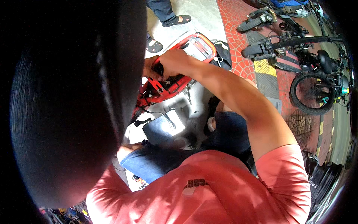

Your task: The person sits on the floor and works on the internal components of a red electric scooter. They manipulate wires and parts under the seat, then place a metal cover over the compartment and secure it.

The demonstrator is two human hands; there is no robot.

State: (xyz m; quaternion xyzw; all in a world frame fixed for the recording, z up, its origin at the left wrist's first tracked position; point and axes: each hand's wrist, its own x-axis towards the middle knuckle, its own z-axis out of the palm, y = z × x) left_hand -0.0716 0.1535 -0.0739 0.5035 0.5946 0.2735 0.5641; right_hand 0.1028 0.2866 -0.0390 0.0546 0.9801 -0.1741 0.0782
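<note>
Passage noted at centre, over pale floor (201, 98). Obstructions: red frame (156, 98), upper centre; right forearm (233, 91), right of it; dark blurred mass (74, 112), left.

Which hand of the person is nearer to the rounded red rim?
Right. The right hand is close to the rounded red rim, at its lower left; the left hand, partly hidden, is farther left.

Blurred dark mass (74, 93) left of the right hand's fingers (166, 64) hides the left forearm. Beyond them, the upper edge crops a person's leg (163, 12).
</note>
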